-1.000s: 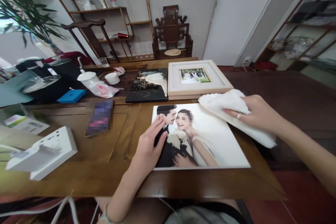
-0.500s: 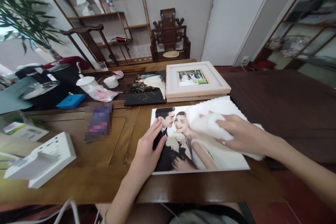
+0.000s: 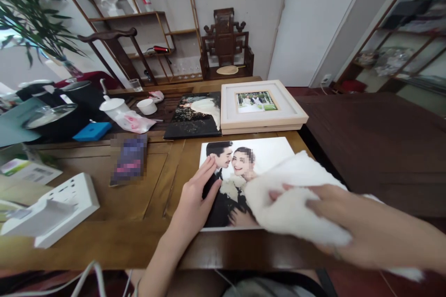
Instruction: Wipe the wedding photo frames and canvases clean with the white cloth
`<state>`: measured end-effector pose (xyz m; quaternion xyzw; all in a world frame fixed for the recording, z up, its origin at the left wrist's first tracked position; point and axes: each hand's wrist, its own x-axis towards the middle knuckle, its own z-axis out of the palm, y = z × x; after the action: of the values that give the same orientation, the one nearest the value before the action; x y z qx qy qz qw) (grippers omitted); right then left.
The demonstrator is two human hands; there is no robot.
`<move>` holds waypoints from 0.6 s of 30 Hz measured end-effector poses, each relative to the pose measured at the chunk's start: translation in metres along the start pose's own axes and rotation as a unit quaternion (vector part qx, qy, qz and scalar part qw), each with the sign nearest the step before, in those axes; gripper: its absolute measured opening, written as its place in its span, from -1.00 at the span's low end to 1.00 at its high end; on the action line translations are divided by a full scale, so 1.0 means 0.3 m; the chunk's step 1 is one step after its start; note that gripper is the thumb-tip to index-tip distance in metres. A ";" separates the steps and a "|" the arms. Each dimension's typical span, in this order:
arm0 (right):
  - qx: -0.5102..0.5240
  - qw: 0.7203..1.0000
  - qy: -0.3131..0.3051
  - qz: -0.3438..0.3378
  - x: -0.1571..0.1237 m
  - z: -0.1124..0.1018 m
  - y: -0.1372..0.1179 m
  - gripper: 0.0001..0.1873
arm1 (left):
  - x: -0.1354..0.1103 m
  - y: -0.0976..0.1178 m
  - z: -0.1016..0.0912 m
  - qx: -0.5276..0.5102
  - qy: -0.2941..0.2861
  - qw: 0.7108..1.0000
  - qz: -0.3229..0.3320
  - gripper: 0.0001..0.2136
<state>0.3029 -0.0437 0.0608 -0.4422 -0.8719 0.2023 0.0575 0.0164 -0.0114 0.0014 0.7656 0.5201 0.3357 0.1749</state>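
Observation:
A large photo print of a couple lies flat near the front edge of the wooden table. My left hand rests on its left side, fingers stretched out and thumb apart. My right hand is closed round a bunched white cloth, which covers the lower right part of the print. Some motion blur smears that hand, and a tail of cloth trails out past the wrist. Whether the cloth presses on the print is hard to make out.
Behind the print stand a pale wooden picture frame and a dark photo panel. To the left are a white power strip, a purple packet, a blue box, a white teapot and a cup.
My right hand and the white cloth have moved down toward the front edge and right, uncovering the print's upper right part. My left hand stays in place.

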 end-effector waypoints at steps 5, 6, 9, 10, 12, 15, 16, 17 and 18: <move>-0.025 0.998 0.057 -0.015 0.179 -0.053 0.096 -0.78 | 0.001 -0.005 0.003 -0.003 -0.005 1.000 -0.012 -0.61; -0.026 0.997 0.067 -0.016 0.211 -0.060 0.116 -0.77 | 0.001 -0.007 0.004 -0.003 -0.005 1.000 -0.012 -0.62; -0.026 0.995 0.099 -0.014 0.288 -0.073 0.170 -0.78 | -0.001 -0.012 0.006 -0.002 -0.005 1.000 -0.009 -0.64; -0.028 0.994 0.108 -0.014 0.303 -0.074 0.182 -0.79 | -0.002 -0.013 0.007 -0.002 -0.003 1.000 -0.007 -0.64; -0.034 0.993 0.114 -0.011 0.307 -0.074 0.190 -0.83 | -0.002 -0.015 0.007 -0.003 0.000 1.000 -0.005 -0.64; -0.054 0.994 0.096 0.004 0.240 -0.061 0.150 -0.86 | -0.001 -0.015 0.007 -0.006 0.006 1.000 -0.001 -0.65; -0.062 0.995 0.081 0.014 0.200 -0.051 0.124 -0.89 | 0.000 -0.014 0.007 -0.006 0.006 1.000 0.000 -0.65; -0.066 0.996 0.064 0.021 0.154 -0.040 0.094 -0.91 | 0.000 -0.013 0.006 -0.005 0.006 1.000 -0.001 -0.65; -0.068 0.996 0.038 0.034 0.106 -0.025 0.063 -0.89 | 0.001 -0.012 0.006 -0.004 0.005 1.000 -0.002 -0.65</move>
<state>0.2999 -0.0063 0.0575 -0.4815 -0.8656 0.1271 0.0531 0.0153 -0.0096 -0.0019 0.7622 0.5215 0.3409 0.1759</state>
